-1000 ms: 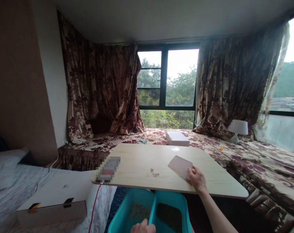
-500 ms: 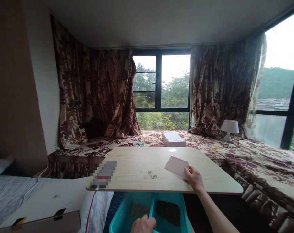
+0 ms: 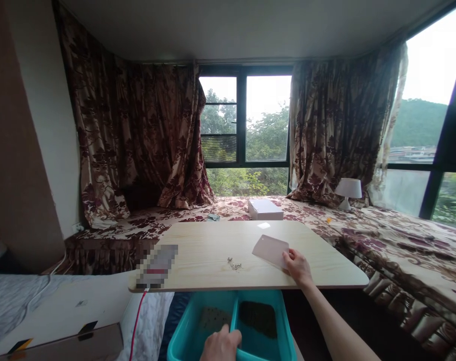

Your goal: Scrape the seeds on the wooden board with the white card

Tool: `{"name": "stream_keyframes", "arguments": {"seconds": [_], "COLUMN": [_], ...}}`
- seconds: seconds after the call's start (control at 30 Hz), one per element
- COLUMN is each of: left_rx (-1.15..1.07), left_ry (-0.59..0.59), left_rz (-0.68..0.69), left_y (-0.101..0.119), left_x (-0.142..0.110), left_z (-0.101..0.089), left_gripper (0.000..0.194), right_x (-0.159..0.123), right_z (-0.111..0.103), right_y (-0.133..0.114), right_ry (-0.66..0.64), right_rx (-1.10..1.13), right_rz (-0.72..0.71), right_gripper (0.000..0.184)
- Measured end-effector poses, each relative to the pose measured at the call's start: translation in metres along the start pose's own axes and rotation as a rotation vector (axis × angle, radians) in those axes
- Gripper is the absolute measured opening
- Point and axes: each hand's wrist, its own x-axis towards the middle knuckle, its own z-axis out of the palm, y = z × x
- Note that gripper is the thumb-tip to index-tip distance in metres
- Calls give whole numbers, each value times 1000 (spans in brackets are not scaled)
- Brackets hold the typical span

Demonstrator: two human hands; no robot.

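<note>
My right hand (image 3: 297,267) pinches the near corner of a flat white plastic card (image 3: 271,250) that rests on a pale wooden table (image 3: 205,250). A small heap of dark bits (image 3: 233,263) lies on the table just left of the card. Below the table's near edge sits a teal two-part tub (image 3: 233,323); its right part holds dark material and its left part a thin scatter. My left hand (image 3: 220,344) grips the tub's near rim at the middle divider, fingers curled over it.
A blurred-out object (image 3: 157,264) lies on the table's left corner with a red cable (image 3: 135,326) hanging down. A cardboard box (image 3: 62,321) sits at the lower left. Behind, a patterned bench carries a white box (image 3: 264,209) and a small lamp (image 3: 348,191) under curtained windows.
The view has turned to the right and shifted a little. More of my left hand shows on the tub rim. My right hand keeps its hold on the card.
</note>
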Motion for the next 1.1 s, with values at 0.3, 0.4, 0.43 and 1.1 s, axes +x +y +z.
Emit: {"name": "stream_keyframes", "arguments": {"seconds": [0.3, 0.4, 0.43, 1.1], "left_rx": [-32, -37, -39, -7], "left_ry": [15, 14, 13, 5], "left_rz": [5, 7, 7, -17], "left_y": [-6, -7, -7, 5], "left_x": [4, 4, 5, -4], "left_z": [7, 8, 8, -2], "left_gripper": [29, 29, 30, 21], "right_x": [-1, -1, -1, 2], "right_z": [0, 0, 0, 4], "right_y": [0, 0, 0, 5], "right_ry": [-18, -18, -16, -8], "right_rx": [2, 4, 3, 4], "right_rz": [1, 2, 3, -16], "right_gripper": [35, 35, 35, 32]}}
